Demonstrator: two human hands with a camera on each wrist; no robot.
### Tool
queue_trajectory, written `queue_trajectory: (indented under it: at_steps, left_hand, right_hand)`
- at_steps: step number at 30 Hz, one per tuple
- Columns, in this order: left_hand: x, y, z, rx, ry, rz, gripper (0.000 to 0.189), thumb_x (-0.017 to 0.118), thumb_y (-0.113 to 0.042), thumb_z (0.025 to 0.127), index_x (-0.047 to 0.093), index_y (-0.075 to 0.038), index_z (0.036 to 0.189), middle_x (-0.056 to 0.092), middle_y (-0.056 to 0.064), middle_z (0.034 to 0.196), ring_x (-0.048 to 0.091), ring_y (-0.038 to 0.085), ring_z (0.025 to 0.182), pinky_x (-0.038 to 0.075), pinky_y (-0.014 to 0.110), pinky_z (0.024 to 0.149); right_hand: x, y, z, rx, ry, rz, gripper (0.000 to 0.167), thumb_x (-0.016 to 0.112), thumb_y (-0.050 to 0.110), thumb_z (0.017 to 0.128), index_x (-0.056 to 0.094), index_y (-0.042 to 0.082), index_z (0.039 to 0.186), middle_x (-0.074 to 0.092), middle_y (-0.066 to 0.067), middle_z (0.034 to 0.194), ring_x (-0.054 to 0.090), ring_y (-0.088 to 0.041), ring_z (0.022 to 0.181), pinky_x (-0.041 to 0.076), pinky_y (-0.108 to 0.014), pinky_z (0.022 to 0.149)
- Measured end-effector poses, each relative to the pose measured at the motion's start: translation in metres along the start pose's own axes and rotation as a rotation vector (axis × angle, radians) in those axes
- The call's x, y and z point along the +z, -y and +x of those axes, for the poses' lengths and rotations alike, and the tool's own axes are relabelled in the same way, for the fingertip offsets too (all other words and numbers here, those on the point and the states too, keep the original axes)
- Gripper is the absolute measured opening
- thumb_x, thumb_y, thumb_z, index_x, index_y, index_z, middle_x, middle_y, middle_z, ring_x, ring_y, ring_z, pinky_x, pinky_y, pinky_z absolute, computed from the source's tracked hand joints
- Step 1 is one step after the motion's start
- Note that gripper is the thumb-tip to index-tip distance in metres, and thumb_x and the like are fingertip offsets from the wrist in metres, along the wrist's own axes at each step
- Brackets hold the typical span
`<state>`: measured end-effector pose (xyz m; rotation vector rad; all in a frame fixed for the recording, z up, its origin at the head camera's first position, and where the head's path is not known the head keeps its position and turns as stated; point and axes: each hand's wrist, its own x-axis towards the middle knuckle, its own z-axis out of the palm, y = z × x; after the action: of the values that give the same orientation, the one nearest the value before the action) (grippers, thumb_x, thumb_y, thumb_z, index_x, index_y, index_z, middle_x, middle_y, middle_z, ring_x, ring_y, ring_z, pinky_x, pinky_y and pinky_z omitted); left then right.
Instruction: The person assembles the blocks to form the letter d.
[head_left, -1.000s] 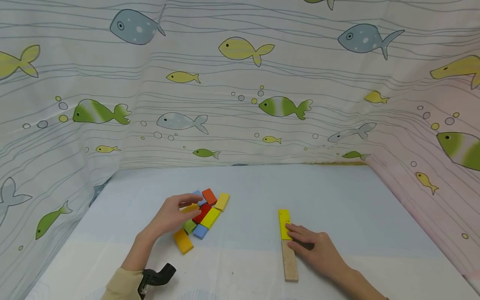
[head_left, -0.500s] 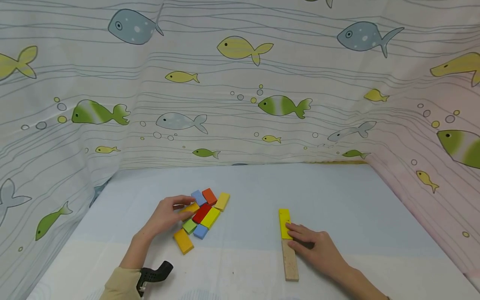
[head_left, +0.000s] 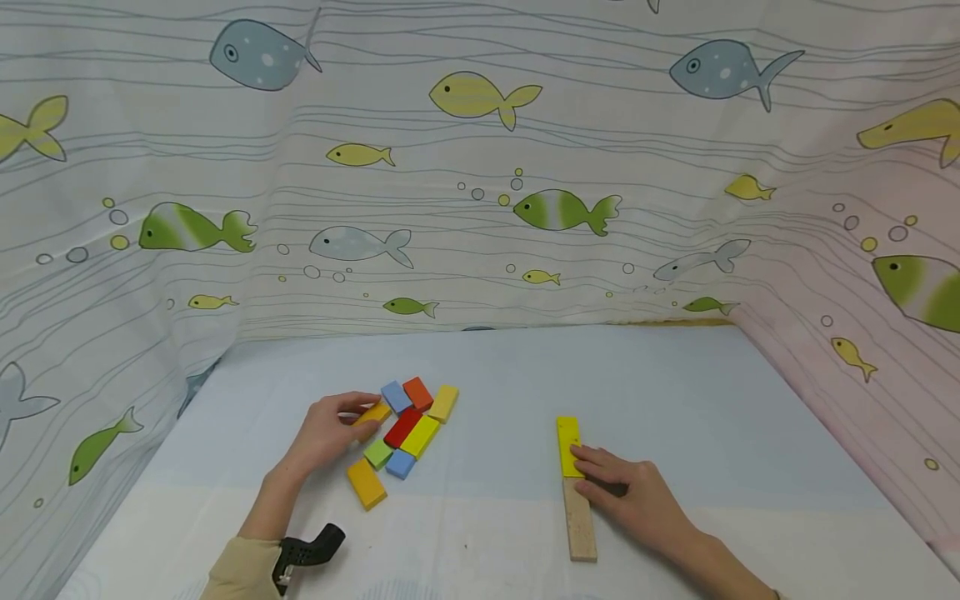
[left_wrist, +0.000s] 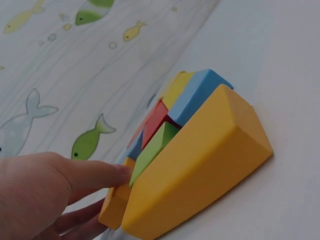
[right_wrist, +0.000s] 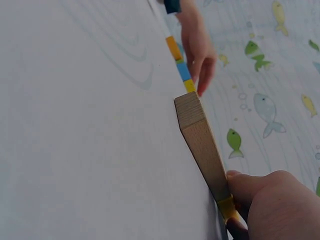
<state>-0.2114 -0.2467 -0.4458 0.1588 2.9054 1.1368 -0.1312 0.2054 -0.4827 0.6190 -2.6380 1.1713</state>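
Observation:
My left hand [head_left: 330,429] pinches an orange-yellow block [head_left: 373,413] at the left edge of a group of coloured blocks, thumb at the near end and fingers at the far end. Beside it lie a red block [head_left: 403,427], a green block [head_left: 378,453] and a blue block [head_left: 397,397]. A larger orange block [left_wrist: 200,165] fills the foreground of the left wrist view. My right hand [head_left: 637,500] rests against the right side of a yellow block [head_left: 568,442] and a plain wooden block [head_left: 579,525], which lie end to end.
An orange-red block [head_left: 417,393], a pale yellow block [head_left: 444,403], a bright yellow block [head_left: 420,437] and another blue block [head_left: 401,464] complete the group on the pale tabletop [head_left: 487,517]. A fish-print curtain [head_left: 480,183] encloses the back and sides.
My left hand has moved slightly left and drawn the orange-yellow block with it, leaving a gap beside the red block. My right hand stays by its two blocks.

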Motion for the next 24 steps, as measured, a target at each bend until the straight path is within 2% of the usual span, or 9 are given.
queue_trajectory:
  at_steps: [4, 9, 16, 24]
  left_hand:
    - [-0.003, 0.002, 0.001, -0.034, -0.001, 0.005, 0.044, 0.074, -0.026, 0.091, 0.065, -0.012, 0.132, 0.067, 0.015, 0.125, 0.063, 0.033, 0.110, 0.057, 0.045, 0.093]
    - [-0.009, 0.007, 0.001, -0.054, 0.043, 0.010, 0.055, 0.079, -0.038, 0.086, 0.064, -0.016, 0.134, 0.067, 0.012, 0.124, 0.061, 0.032, 0.113, 0.056, 0.047, 0.093]
    - [-0.014, 0.010, 0.000, 0.001, 0.105, -0.005, 0.064, 0.082, -0.029, 0.083, 0.058, -0.010, 0.139, 0.063, 0.016, 0.131, 0.060, 0.034, 0.117, 0.057, 0.044, 0.094]
    - [-0.013, 0.009, 0.000, 0.007, 0.117, -0.032, 0.062, 0.082, -0.024, 0.084, 0.058, -0.006, 0.138, 0.061, 0.018, 0.134, 0.057, 0.035, 0.122, 0.056, 0.044, 0.096]
  right_hand:
    - [0.000, 0.001, 0.000, 0.008, 0.004, -0.005, 0.037, 0.076, 0.036, 0.088, 0.075, 0.013, 0.117, 0.068, 0.011, 0.127, 0.063, -0.023, 0.122, 0.052, -0.046, 0.100]
    - [0.000, 0.000, 0.000, 0.012, 0.006, -0.010, 0.037, 0.075, 0.037, 0.088, 0.075, 0.014, 0.117, 0.067, 0.011, 0.127, 0.063, -0.022, 0.122, 0.052, -0.046, 0.100]
    - [0.001, -0.002, 0.000, 0.008, 0.000, -0.024, 0.037, 0.075, 0.038, 0.088, 0.075, 0.016, 0.118, 0.067, 0.013, 0.127, 0.063, -0.022, 0.122, 0.052, -0.046, 0.099]
    - [0.001, -0.003, 0.000, -0.013, -0.008, -0.021, 0.036, 0.076, 0.036, 0.087, 0.076, 0.015, 0.117, 0.068, 0.012, 0.127, 0.063, -0.022, 0.121, 0.053, -0.045, 0.098]
